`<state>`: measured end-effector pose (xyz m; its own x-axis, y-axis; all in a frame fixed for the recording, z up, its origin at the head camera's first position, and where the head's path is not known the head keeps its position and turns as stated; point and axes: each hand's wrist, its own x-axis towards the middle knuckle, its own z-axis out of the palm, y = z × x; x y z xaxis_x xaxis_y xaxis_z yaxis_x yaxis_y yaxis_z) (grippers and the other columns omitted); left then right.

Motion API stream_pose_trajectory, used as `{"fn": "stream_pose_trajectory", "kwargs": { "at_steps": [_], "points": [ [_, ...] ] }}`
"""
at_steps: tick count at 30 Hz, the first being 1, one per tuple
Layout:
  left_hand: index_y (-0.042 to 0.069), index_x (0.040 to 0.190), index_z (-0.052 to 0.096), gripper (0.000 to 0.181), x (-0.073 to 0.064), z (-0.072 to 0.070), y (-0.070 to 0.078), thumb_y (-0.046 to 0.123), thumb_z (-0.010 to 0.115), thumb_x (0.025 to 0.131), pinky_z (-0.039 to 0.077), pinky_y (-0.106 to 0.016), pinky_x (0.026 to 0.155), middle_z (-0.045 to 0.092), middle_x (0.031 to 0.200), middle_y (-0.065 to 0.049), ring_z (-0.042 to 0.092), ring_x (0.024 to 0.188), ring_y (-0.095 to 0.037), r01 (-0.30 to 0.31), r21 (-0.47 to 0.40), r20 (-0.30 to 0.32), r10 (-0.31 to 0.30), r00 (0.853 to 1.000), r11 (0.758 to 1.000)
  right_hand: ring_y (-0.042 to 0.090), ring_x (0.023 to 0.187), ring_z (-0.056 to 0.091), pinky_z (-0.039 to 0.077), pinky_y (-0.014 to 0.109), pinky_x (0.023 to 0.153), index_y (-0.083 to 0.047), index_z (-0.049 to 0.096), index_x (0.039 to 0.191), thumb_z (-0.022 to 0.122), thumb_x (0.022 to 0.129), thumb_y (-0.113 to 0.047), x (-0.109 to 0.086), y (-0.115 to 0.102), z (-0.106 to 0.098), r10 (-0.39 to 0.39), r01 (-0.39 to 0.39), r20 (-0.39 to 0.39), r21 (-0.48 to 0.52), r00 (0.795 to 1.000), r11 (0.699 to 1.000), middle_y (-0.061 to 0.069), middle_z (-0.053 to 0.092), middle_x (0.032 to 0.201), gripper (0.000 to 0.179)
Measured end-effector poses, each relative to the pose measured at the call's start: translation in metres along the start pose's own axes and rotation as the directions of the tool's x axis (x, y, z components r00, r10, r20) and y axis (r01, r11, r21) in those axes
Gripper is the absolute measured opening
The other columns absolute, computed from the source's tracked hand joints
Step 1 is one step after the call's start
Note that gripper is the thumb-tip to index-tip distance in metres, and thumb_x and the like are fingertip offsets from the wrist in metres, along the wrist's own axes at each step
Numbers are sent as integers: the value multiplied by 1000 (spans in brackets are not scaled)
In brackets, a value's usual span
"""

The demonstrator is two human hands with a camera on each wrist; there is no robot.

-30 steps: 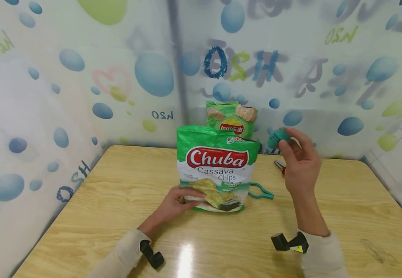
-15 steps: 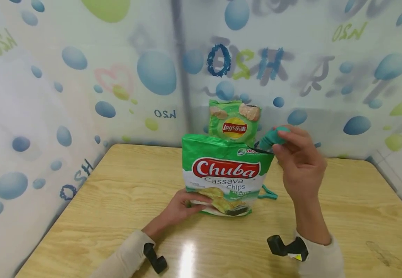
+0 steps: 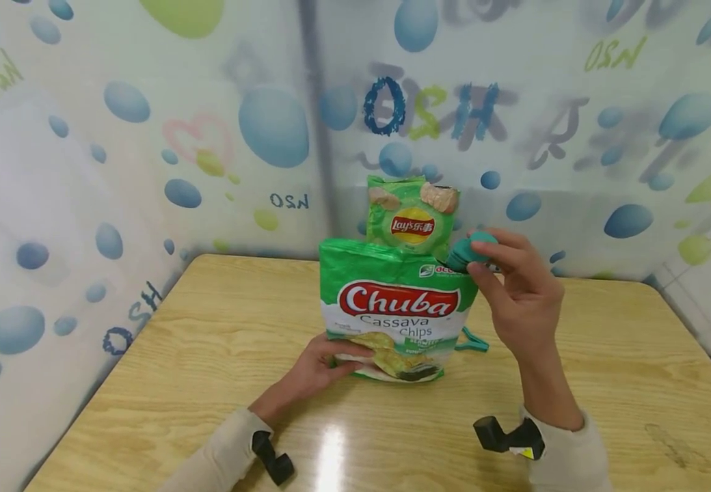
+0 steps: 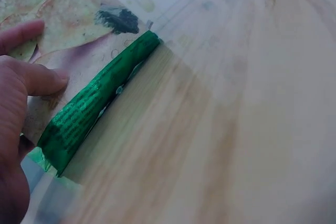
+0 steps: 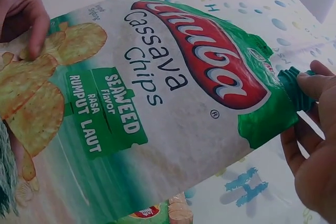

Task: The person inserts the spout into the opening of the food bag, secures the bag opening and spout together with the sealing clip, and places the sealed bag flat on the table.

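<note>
Head view, from the left: a bubble-patterned wall (image 3: 208, 225) stands behind a wooden table (image 3: 208, 307). Above a black wrist camera (image 3: 272, 458), the left hand (image 3: 315, 369) grips the Chuba bag (image 3: 392, 270) at its lower left, thumb and forefinger on the front. This bag stands on the table, blocking sight of the lower part of a green Lay's bag (image 3: 413, 215) behind it. A ribbed teal piece (image 3: 459, 254) meets its top right corner; whether clamped on, I cannot tell. Lower down, the bag partly hides a teal loop (image 3: 481, 342). Rightmost, the right hand (image 3: 524, 294) pinches the teal piece between thumb and fingers.
</note>
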<state>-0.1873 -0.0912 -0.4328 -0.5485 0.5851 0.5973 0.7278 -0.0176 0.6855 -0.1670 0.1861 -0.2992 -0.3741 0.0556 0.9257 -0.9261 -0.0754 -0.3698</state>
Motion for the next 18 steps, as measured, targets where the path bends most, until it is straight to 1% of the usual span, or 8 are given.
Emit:
{"fn": "stream_pose_trajectory", "kwargs": {
  "at_steps": [3, 6, 7, 9, 11, 13, 16, 18],
  "points": [
    [2, 110, 68, 41, 2, 2, 4, -19, 70, 74, 38, -36, 99, 50, 128, -14, 46, 121, -23, -43, 12, -33, 43, 999, 999, 24, 103, 60, 48, 26, 82, 15, 63, 106, 66, 89, -1, -1, -1, -1, 17, -18, 25, 12, 1000, 1000, 20, 60, 114, 24],
    [7, 114, 64, 51, 7, 2, 11, -21, 70, 72, 38, -37, 98, 43, 129, -17, 43, 121, -24, -136, 34, -85, 138, 987, 990, 24, 103, 60, 49, 27, 84, 16, 63, 106, 65, 89, 1, -2, -2, -1, 33, -34, 46, 30, 998, 999, 20, 60, 113, 23],
    [8, 115, 63, 49, 11, 2, 14, -18, 70, 74, 40, -38, 96, 42, 128, -19, 43, 120, -26, -183, 43, -106, 187, 977, 982, 24, 103, 60, 49, 28, 84, 16, 62, 106, 65, 89, 1, -2, -3, -1, 36, -38, 52, 34, 998, 999, 20, 60, 114, 23],
    [10, 115, 62, 42, 20, 1, 22, -10, 70, 79, 42, -39, 94, 41, 127, -22, 44, 119, -29, -271, 64, -151, 278, 949, 961, 24, 102, 61, 50, 28, 85, 16, 62, 107, 64, 89, 2, -2, -3, 0, 38, -40, 62, 40, 997, 998, 20, 60, 114, 23],
    [10, 117, 60, 34, 29, -1, 28, 0, 69, 86, 45, -40, 91, 39, 125, -26, 45, 116, -31, -353, 80, -194, 362, 912, 932, 24, 102, 61, 50, 28, 85, 16, 62, 107, 64, 89, 2, -2, -3, 0, 36, -39, 67, 43, 997, 998, 20, 59, 114, 23],
    [11, 120, 58, 30, 38, -4, 32, 10, 65, 91, 47, -39, 88, 37, 124, -28, 46, 115, -32, -404, 83, -226, 412, 883, 911, 24, 102, 61, 49, 29, 86, 16, 62, 107, 64, 89, 2, -2, -3, -1, 32, -35, 70, 40, 997, 999, 20, 59, 114, 23],
    [11, 125, 55, 34, 46, -7, 34, 13, 65, 92, 49, -35, 86, 36, 124, -28, 46, 115, -30, -435, 64, -262, 436, 861, 898, 23, 102, 61, 49, 28, 85, 16, 62, 107, 64, 89, 2, -3, -4, 0, 28, -31, 74, 40, 997, 999, 20, 59, 115, 23],
    [11, 127, 55, 37, 49, -10, 33, 12, 66, 91, 50, -33, 84, 35, 125, -28, 45, 116, -30, -438, 44, -283, 432, 857, 898, 23, 101, 61, 50, 28, 85, 16, 62, 107, 64, 89, 2, -3, -5, 0, 27, -30, 78, 42, 997, 999, 19, 59, 115, 22]
  ]
}}
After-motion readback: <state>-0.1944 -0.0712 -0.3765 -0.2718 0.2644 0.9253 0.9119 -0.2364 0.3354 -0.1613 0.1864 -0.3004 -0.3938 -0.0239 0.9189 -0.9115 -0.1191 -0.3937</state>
